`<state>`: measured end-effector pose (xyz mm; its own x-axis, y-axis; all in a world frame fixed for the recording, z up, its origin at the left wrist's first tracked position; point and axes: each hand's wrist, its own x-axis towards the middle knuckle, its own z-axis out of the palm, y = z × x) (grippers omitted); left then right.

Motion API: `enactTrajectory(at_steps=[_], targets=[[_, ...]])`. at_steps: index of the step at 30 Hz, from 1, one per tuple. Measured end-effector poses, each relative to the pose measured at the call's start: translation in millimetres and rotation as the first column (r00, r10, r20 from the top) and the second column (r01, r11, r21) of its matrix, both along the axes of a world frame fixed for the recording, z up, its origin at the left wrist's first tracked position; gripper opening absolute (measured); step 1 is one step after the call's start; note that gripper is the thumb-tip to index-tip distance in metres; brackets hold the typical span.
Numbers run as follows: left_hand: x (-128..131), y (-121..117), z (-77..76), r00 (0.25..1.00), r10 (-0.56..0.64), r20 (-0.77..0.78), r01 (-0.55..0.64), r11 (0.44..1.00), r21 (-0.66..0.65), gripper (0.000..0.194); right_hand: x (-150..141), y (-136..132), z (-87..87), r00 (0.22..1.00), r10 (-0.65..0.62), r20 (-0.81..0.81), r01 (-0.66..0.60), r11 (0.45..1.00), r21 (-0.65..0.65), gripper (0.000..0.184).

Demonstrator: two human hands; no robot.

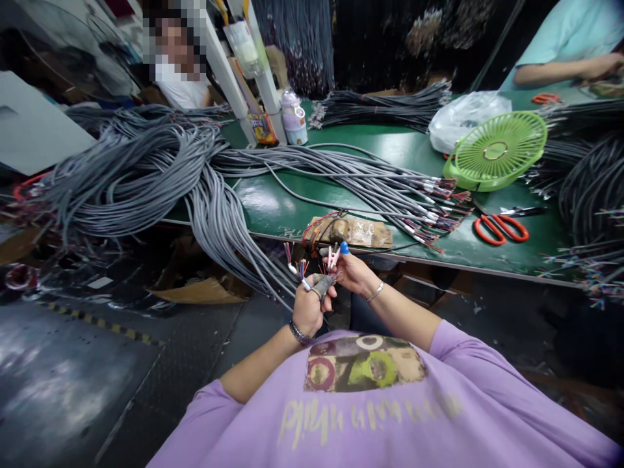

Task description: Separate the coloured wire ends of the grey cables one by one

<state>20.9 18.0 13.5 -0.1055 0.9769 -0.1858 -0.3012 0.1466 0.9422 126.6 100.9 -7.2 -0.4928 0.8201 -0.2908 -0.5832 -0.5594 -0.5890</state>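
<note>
Just past the shirt [361,419], left hand [308,311] is closed round the cables [227,227], wires [303,266] poking up; right hand [357,275] is just to their right, fingers narrow at a pink bit [333,257], can't tell if gripping, and the cables run away leftward over the table [258,200]

Dim indoor workspace around a long green table [266,201]

The glossy tabletop runs across the view, catching whitish patches of reflected light. Two pale posts [225,65] rise side by side from its far part, appearing to lean. To the right of them, the background [375,39] is nearly black, with a thin pole [500,42] slanting across it. A flat white panel [39,123] fills part of the left edge. At lower left, the grey floor [73,390] shines dully, marked by yellow-and-black striped tape [102,323]. Brown cardboard [199,291] sits below table height, partly in shadow.
</note>
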Motion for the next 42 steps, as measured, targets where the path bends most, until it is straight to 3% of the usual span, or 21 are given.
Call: enactTrajectory(at_steps=[6, 12, 19, 26, 35, 42], targets=[[0.2, -0.5, -2.1, 1.000, 0.005, 0.001, -0.005, 1.000, -0.007, 0.024, -3.4, -1.3, -1.0, 0.997, -0.055, -0.045, 0.055, 0.998, -0.012, 0.040], [-1.7, -6.3, 0.3, 1.000, 0.003, -0.011, -0.003, 1.000, 0.009, 0.026, 4.4, -9.4, 4.5, 0.996, 0.031, -0.088, -0.033, 0.999, -0.018, 0.053], [-2.0, -11.3, 2.2, 0.999, 0.046, 0.021, -0.046, 0.999, 0.020, 0.027, 9.7, -7.8, 3.4, 0.998, 0.023, -0.055, -0.022, 1.000, 0.016, 0.029], [1.3, -6.4, 2.7, 0.997, 0.076, 0.026, -0.077, 0.996, 0.037, 0.027, 6.3, -9.5, 9.1, 0.999, 0.017, -0.035, -0.019, 0.999, -0.047, 0.035], [3.3, -4.9, -3.2, 0.996, 0.085, -0.005, -0.085, 0.996, 0.030, 0.032, 5.2, -6.5, 10.7, 1.000, -0.014, 0.000, 0.014, 0.998, -0.054, 0.027], [4.1, -3.8, -4.8, 0.997, 0.081, -0.001, -0.081, 0.997, -0.001, 0.029, 3.2, -8.5, 11.4, 1.000, -0.010, 0.028, 0.010, 1.000, 0.000, 0.032]])
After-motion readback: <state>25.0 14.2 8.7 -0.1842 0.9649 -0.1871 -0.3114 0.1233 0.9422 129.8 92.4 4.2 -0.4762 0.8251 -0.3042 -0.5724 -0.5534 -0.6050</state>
